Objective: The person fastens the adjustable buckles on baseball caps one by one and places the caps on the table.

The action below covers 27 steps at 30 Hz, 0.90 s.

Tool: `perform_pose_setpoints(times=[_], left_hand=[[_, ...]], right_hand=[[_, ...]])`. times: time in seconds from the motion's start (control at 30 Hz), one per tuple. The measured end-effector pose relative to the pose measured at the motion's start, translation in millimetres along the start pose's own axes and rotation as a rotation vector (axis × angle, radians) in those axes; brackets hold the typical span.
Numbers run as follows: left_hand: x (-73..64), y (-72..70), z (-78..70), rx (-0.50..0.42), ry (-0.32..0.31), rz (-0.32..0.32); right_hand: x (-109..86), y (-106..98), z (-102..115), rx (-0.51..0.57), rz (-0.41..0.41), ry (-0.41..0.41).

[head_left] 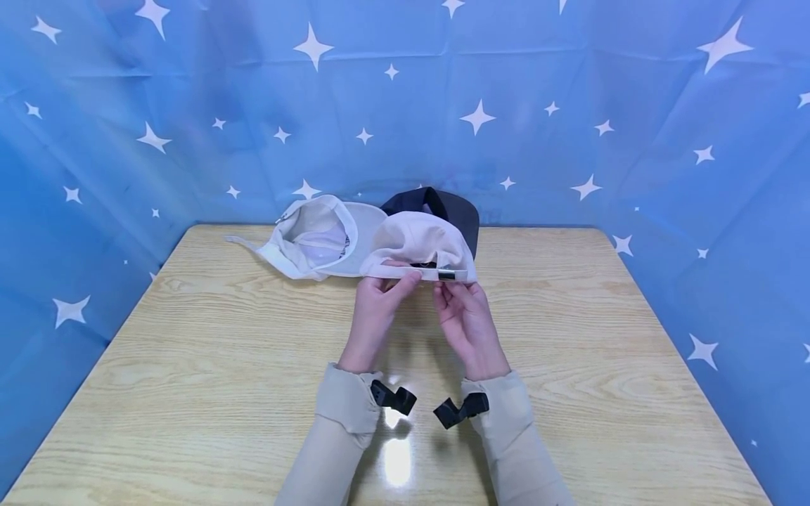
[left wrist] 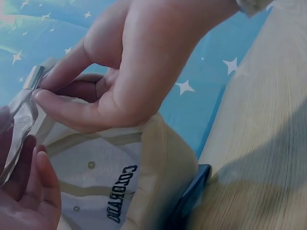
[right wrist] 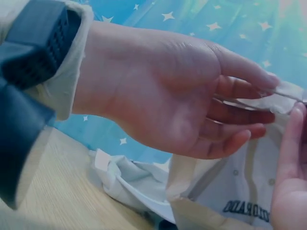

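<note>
A pale beige baseball cap (head_left: pixel 418 235) is held up at the table's far side, its back strap facing me. My left hand (head_left: pixel 373 309) pinches the left part of the strap between thumb and fingers. Close beside it, my right hand (head_left: pixel 468 323) pinches the strap's other end near a metal buckle (left wrist: pixel 34 77). Dark lettering (left wrist: pixel 121 194) shows inside the cap in the left wrist view. In the right wrist view, the left hand (right wrist: pixel 168 86) reaches in from the left and the right hand (right wrist: pixel 292 177) shows at lower right.
A white cap (head_left: pixel 297 246) lies to the left with its hollow upward and its strap loose. A dark cap (head_left: pixel 465 214) sits behind the held one. The wooden table (head_left: pixel 190 365) ends at a blue star-printed cloth (head_left: pixel 405 105).
</note>
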<state>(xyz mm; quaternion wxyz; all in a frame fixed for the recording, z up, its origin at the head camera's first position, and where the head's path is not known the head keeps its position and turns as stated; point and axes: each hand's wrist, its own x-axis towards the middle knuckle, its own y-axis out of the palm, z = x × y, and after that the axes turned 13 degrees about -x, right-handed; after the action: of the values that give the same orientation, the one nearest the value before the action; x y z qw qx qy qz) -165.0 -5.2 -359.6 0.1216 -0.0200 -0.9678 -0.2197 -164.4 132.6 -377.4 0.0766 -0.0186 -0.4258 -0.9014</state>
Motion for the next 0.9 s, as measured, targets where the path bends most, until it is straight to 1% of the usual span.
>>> perform_pose_setpoints(times=[0.13, 0.27, 0.37, 0.53, 0.63, 0.7, 0.9], left_hand=[[0.6, 0.6, 1.6, 0.019, 0.021, 0.005], [-0.1, 3.0, 3.8, 0.034, 0.039, -0.006], [-0.4, 4.1, 4.1, 0.043, 0.042, -0.017], [-1.2, 5.8, 3.6, 0.053, 0.031, -0.008], [-1.8, 6.4, 3.5, 0.055, 0.028, -0.002], [-1.7, 6.8, 3.8, 0.054, 0.030, -0.002], [-1.6, 8.5, 4.3, 0.054, 0.059, -0.038]], right_hand=[[0.1, 0.3, -0.4, -0.004, 0.006, -0.001], [-0.5, -0.1, -0.8, 0.007, 0.017, -0.003], [-0.7, -0.3, -1.0, 0.006, 0.020, -0.005], [-0.5, -0.2, -0.7, 0.001, 0.024, -0.013], [-0.3, -0.4, -0.6, 0.016, 0.030, -0.014], [-0.3, 0.0, -0.8, 0.002, 0.027, -0.014], [-1.2, 1.3, -1.8, -0.042, 0.007, 0.003]])
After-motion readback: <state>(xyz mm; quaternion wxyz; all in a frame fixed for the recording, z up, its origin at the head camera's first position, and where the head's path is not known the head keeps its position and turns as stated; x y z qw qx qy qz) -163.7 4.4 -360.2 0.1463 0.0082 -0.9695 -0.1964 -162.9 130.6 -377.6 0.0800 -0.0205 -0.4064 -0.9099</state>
